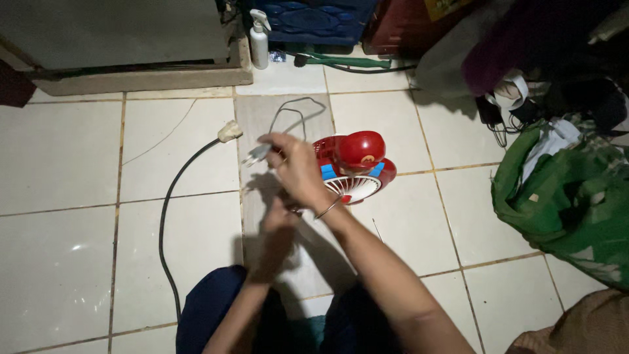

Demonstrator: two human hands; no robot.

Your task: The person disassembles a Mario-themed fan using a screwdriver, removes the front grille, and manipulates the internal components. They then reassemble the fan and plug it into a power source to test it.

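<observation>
Right hand (296, 167) pinches the plug (257, 155), cord (288, 111) looping to the red fan (354, 167). Left hand (278, 219) sits below, grip unclear.

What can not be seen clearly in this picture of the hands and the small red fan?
- Left hand: in shadow below the right hand; its grip is unclear.
- White plug held by the right hand: blurred, so its pins cannot be made out.
- Red fan: its left side is hidden behind the right hand.
- Black cable: its lower end disappears behind the knee.
</observation>
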